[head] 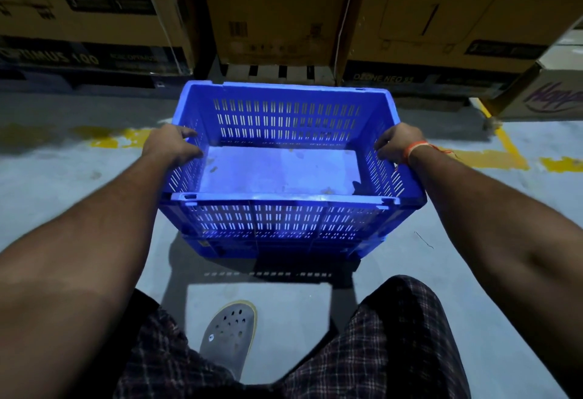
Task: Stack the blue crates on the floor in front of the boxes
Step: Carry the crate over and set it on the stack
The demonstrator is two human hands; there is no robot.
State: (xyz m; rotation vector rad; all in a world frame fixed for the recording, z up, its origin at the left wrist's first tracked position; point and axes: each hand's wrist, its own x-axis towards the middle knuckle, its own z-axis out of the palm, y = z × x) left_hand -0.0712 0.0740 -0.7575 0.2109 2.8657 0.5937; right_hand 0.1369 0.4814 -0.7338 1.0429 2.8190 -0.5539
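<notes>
Head-worn view, forward and downward.

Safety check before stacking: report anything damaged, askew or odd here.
Nothing looks damaged. The blue crate, gripped by left hand and right hand, holds scattered debris specks; the floor's yellow paint is worn.

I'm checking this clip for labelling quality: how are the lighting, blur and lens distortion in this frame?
Head view: dim overall, with light pooling on the floor of the blue crate; a slotted shadow falls on the concrete below its near wall. Wide-angle stretch swells the forearms at the edges. The left hand and right hand look slightly soft; print on the cardboard boxes is mostly unreadable.
</notes>
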